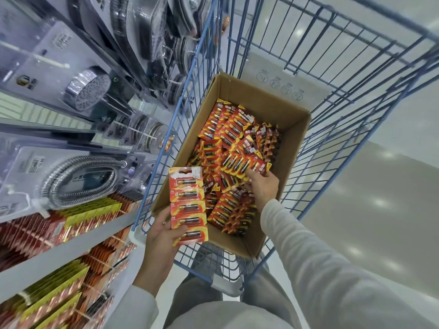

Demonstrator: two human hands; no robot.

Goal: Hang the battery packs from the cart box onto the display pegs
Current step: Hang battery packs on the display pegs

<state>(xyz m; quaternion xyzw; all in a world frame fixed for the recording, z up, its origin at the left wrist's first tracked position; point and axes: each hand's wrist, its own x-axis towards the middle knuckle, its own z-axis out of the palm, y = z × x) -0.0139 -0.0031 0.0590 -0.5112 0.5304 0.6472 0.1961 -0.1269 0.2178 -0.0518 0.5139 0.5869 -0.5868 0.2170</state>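
Observation:
An open cardboard box (293, 148) sits in a blue wire cart (351, 129) and holds several red-and-yellow battery packs (234, 129) in a loose heap. My left hand (160, 236) grips a long strip of battery packs (187, 205) by its lower end, just outside the box's near-left corner. My right hand (261, 184) reaches into the box and pinches another strip of packs (244, 163) lying on the heap. Display pegs (78, 233) at the lower left carry rows of hung battery packs.
Shower heads (88, 91) and coiled metal hoses (78, 181) in clear packaging hang on the upper left display. A grey shelf rail (71, 250) crosses between the battery rows. Glossy grey floor (380, 210) lies right of the cart.

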